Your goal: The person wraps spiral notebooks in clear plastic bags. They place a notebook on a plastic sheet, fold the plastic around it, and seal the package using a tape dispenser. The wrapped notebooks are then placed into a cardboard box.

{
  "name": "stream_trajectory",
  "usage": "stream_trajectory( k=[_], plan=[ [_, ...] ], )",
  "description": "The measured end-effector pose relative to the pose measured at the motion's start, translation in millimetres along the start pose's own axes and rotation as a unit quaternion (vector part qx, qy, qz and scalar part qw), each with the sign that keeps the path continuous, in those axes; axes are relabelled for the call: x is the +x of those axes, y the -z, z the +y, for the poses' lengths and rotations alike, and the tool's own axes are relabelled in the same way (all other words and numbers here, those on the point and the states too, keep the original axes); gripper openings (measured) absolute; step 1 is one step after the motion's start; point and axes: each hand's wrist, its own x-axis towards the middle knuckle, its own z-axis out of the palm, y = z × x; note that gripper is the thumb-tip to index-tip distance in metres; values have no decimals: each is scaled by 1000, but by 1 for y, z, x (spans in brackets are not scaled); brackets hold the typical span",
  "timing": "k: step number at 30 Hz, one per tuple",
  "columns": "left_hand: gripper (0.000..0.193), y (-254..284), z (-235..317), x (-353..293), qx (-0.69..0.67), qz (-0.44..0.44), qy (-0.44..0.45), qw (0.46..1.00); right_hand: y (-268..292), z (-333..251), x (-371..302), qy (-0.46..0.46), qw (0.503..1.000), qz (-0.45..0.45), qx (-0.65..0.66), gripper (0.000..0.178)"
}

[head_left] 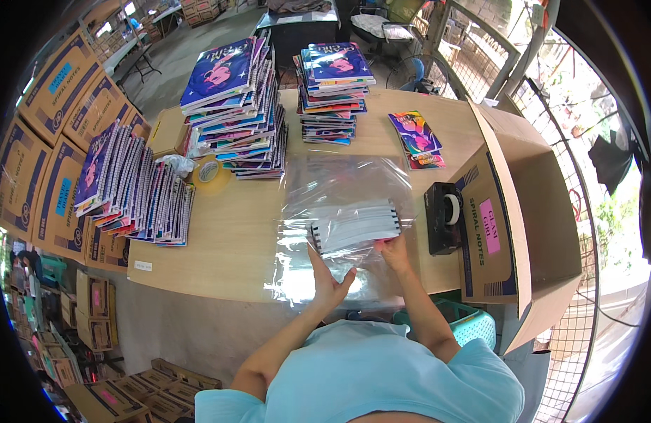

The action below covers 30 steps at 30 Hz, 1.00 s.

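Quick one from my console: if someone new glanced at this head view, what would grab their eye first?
Probably the tall pile of colourful notebooks at the table's far side, with a shorter pile to its right. Next, the big open cardboard box at the right end. Then the shiny clear plastic in the centre, where the left hand and right hand meet a white-paged bundle.

sheet [339, 176]: glossy plastic; held notebooks [359, 224]: matt paper; tabletop [220, 268]: smooth wood-look; open carton [489, 187]: matt cardboard
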Motion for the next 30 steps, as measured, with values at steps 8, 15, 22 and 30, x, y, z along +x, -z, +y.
stream_trajectory(
  k=[8,15,22,30],
  plan=[
    [96,13,21,13,18,117,-29,992,-43,-125,-13,214,947,21,-238,104],
    [68,14,21,20,103,118,-95,983,-88,-206,12,342,668,-225,-622,38],
    [40,39,22,25,108,44,-102,988,-77,-235,15,286,742,-157,-586,29],
    [30,47,31,32,119,32,-102,987,-48,-262,7,327,790,-294,-427,39]
  ],
)
